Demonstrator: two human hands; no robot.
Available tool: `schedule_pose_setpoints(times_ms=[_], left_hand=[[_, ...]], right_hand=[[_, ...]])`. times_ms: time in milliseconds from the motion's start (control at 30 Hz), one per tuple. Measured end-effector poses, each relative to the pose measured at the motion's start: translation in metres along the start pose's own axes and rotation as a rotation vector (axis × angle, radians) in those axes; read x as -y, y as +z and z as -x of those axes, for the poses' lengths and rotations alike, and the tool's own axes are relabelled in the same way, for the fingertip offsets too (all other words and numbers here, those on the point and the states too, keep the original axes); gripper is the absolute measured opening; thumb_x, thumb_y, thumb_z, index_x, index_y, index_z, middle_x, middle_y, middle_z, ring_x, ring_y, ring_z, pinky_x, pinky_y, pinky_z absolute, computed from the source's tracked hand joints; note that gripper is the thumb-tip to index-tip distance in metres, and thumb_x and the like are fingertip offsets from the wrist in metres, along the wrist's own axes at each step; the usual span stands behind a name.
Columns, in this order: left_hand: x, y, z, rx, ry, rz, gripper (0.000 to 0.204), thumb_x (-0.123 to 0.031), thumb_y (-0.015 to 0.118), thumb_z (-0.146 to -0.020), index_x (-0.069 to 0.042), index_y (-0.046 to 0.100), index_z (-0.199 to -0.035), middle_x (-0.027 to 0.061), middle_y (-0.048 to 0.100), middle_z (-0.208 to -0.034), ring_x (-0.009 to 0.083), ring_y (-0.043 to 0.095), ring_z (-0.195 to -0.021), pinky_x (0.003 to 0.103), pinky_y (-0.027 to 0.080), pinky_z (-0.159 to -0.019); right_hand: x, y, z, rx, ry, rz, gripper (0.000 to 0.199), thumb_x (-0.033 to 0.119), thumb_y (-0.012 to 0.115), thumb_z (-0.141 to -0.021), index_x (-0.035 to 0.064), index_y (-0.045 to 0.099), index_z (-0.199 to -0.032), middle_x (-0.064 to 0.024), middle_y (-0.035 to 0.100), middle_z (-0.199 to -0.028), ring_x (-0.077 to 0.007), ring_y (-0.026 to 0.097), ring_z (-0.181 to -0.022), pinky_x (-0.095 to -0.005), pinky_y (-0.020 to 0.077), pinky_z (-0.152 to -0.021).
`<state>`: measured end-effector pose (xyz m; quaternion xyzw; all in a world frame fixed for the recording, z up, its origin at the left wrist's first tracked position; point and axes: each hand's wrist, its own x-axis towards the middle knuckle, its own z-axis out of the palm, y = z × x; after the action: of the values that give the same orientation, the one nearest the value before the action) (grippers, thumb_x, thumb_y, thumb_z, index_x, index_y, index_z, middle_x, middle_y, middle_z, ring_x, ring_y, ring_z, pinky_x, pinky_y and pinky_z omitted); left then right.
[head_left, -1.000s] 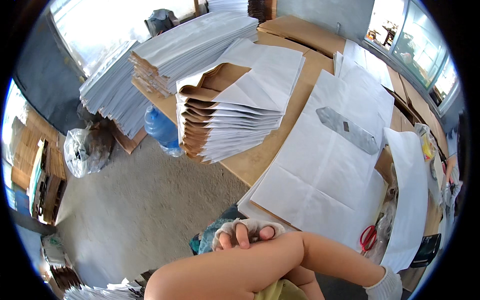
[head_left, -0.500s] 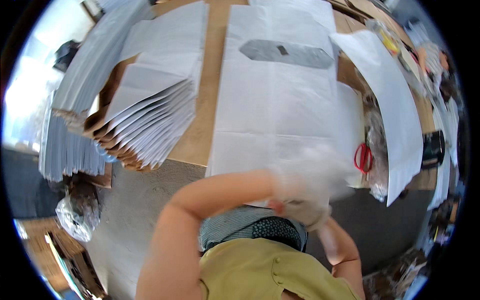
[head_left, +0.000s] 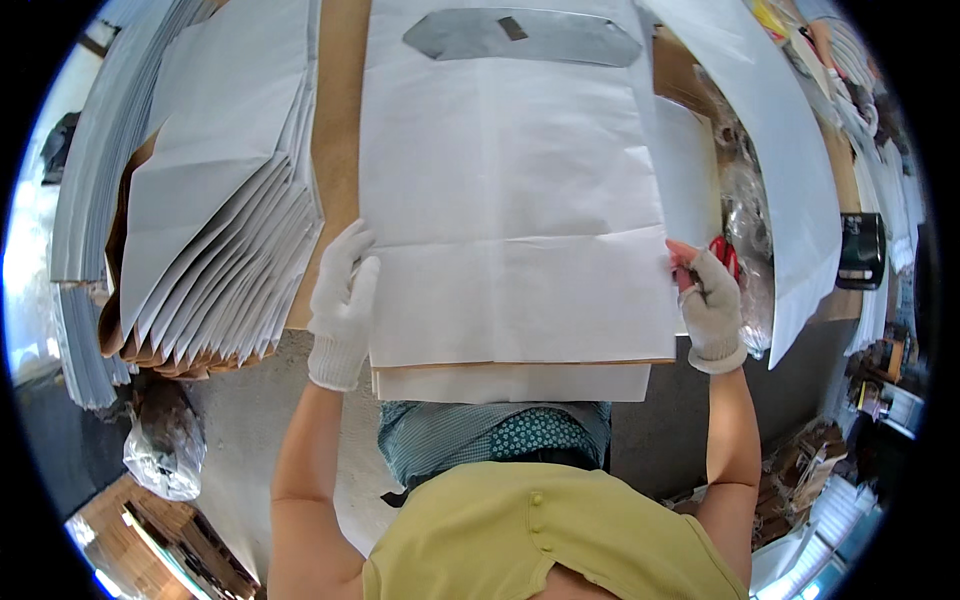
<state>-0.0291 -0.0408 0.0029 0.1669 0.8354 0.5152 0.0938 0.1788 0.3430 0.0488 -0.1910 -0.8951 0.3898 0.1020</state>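
Both hands now grip white sheet [head_left: 510, 230] edges

To your left, a fanned stack of folded white paper bags with brown edges [head_left: 215, 250] rests on the brown worktop [head_left: 335, 130]. Red-handled scissors [head_left: 725, 255] lie to your right, beside crumpled clear plastic wrap [head_left: 745, 190]. A knotted clear plastic sack [head_left: 165, 445] sits on the grey floor [head_left: 240, 440].

White knitted gloves on both hands [head_left: 343, 305], bare forearms; sleeveless olive-yellow top with small buttons, teal patterned garment below
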Motion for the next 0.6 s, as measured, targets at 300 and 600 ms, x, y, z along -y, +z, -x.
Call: schedule_pose_setpoints(times_ms=[300,600], left_hand=[[0.015,-0.047,-0.023,0.403,0.508,-0.417,0.029,0.011,0.063,-0.085,-0.003,0.070,-0.109,0.0126,0.073,-0.114,0.0293,0.069,-0.110,0.036,0.054,-0.099],[-0.012,-0.002,-0.028,-0.010,0.231,-0.365,0.020,-0.025,0.068,-0.098,-0.011,0.076,-0.087,0.0146,0.067,-0.071,0.0301,0.067,-0.064,0.041,0.048,-0.059]], right_hand=[[-0.016,-0.003,-0.008,0.314,-0.544,0.564,0.029,0.021,0.080,-0.086,0.0149,0.075,-0.114,-0.0089,0.068,-0.137,-0.0317,0.061,-0.133,-0.0523,0.0415,-0.117],[-0.031,0.045,-0.007,-0.325,0.165,-0.305,0.041,0.027,0.065,-0.107,-0.0047,0.064,-0.131,-0.0025,0.072,-0.093,-0.0133,0.063,-0.088,-0.0290,0.0496,-0.083]])
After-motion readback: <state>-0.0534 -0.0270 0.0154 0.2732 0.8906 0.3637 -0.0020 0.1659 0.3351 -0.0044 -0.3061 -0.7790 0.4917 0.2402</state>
